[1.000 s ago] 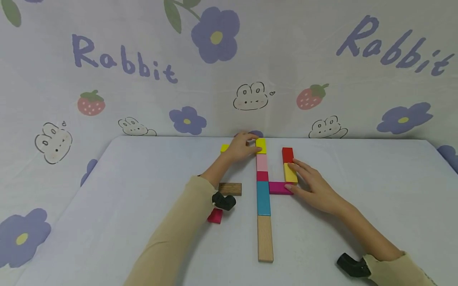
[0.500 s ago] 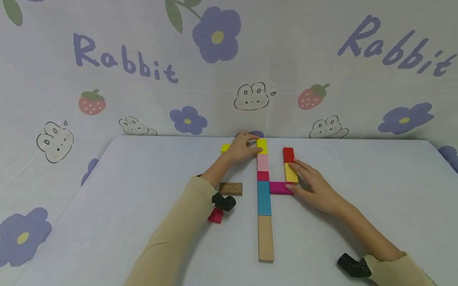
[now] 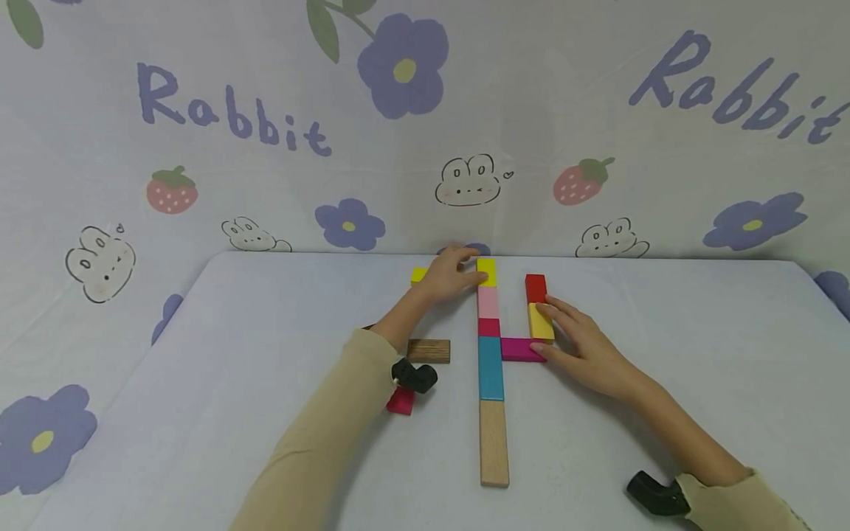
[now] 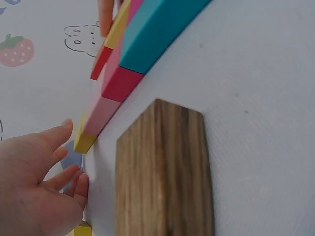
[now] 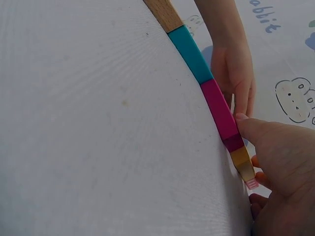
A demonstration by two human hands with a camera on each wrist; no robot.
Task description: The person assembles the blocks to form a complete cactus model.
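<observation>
My left hand [image 3: 446,276] is at the far end of a row of wooden blocks, its thumb at the yellow block [image 3: 487,267] and its index finger by that block's far edge. Toward me the row runs through a pink block [image 3: 488,302], a crimson block [image 3: 488,327], a blue block [image 3: 491,369] and a plain wood block [image 3: 494,442]. A magenta block [image 3: 518,349] branches rightward from the blue one. My right hand [image 3: 587,354] touches it with the thumb, while its fingers rest along a darker yellow block [image 3: 541,328]. Beyond that lies a red block [image 3: 536,286].
Left of the row lies a dark striped wood block [image 3: 429,351]. A loose crimson block [image 3: 401,402] shows partly from under the left sleeve [image 3: 332,420]. Another yellow block [image 3: 417,276] is half hidden behind the left hand. A printed cloth [image 3: 518,96] hangs behind the white table [image 3: 664,317].
</observation>
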